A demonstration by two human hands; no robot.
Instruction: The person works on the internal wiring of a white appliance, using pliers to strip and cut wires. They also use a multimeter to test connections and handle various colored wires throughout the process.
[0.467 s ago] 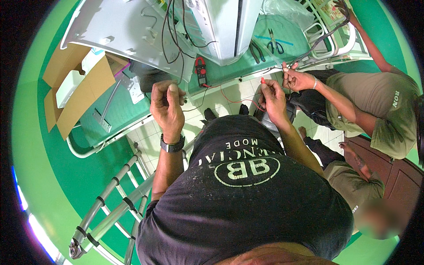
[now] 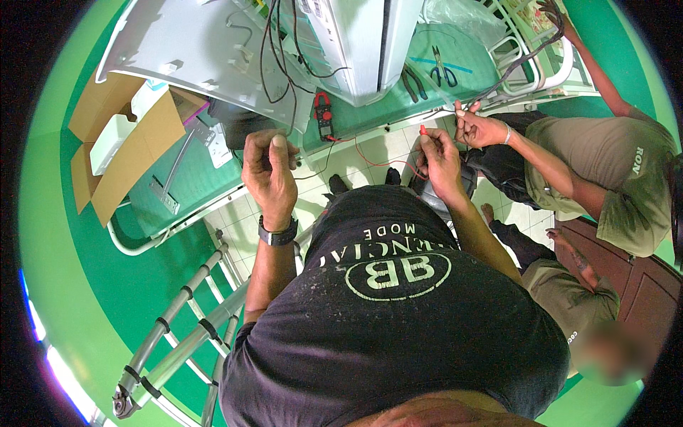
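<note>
My left hand (image 2: 270, 171) is closed in a pinch beside the end of a dark cable (image 2: 292, 107) that hangs from above. What lies between its fingers is too hidden to name; a black lead (image 2: 329, 158) curves toward it. In my right hand (image 2: 442, 162) is a red test probe (image 2: 423, 130), its tip pointing up, with a red lead (image 2: 377, 164) trailing from it. A red and black clamp meter (image 2: 324, 116) rests on the green surface between my hands, and both leads run from it. Right by my right hand, a co-worker's hand (image 2: 482, 129) pinches a thin cable.
A tall white appliance unit (image 2: 359, 50) stands ahead, beside a large white panel (image 2: 185, 50). Pliers (image 2: 413, 84) and blue-handled cutters (image 2: 442, 71) lie right of it. An open cardboard box (image 2: 142, 156) is at left, a metal ladder (image 2: 181, 299) below. Another person (image 2: 562, 285) is at lower right.
</note>
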